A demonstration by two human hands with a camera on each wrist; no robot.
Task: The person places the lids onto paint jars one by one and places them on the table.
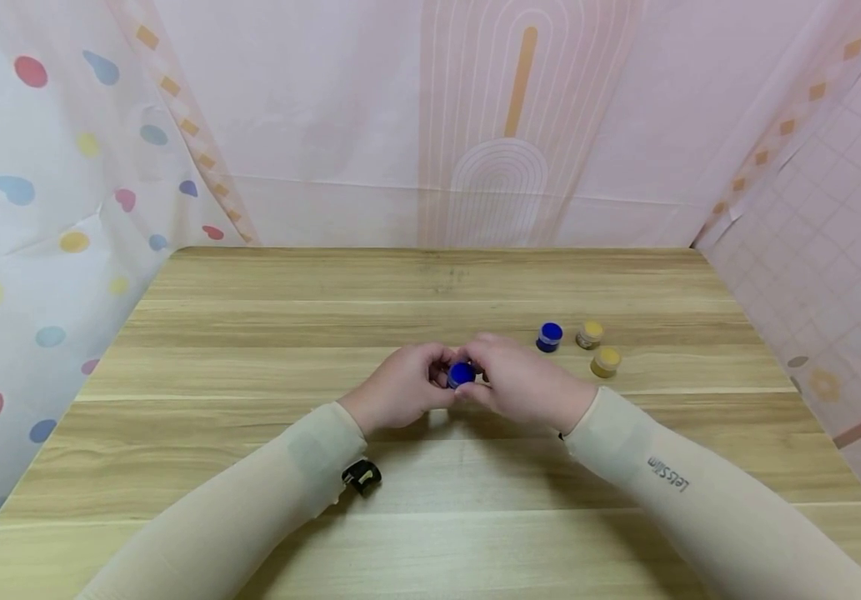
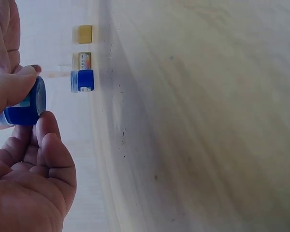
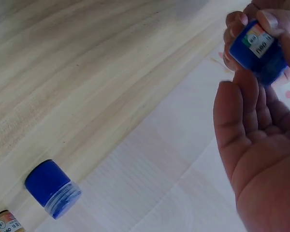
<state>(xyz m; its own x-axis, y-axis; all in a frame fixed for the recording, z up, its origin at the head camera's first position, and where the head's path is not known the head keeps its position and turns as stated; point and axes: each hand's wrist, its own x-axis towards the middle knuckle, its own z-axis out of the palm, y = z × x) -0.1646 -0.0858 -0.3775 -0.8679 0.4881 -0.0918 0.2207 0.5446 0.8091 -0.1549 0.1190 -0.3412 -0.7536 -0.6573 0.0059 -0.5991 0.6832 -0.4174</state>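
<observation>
A small blue paint jar (image 1: 462, 375) is held between both hands above the middle of the table, its blue top facing up in the head view. My left hand (image 1: 406, 385) grips it from the left, with fingers curled about its side. From the right, my right hand (image 1: 523, 379) holds it with thumb and fingers. A printed label shows on the jar (image 3: 253, 43) in the right wrist view. Fingers overlap around the jar in both wrist views and partly cover it.
To the right stand a second blue jar (image 1: 549, 337) and two yellow jars, one farther back (image 1: 590, 335) and one nearer (image 1: 606, 362). They rest upright on the wood-grain table (image 1: 250, 325). Patterned curtains (image 1: 310, 125) enclose the back and sides.
</observation>
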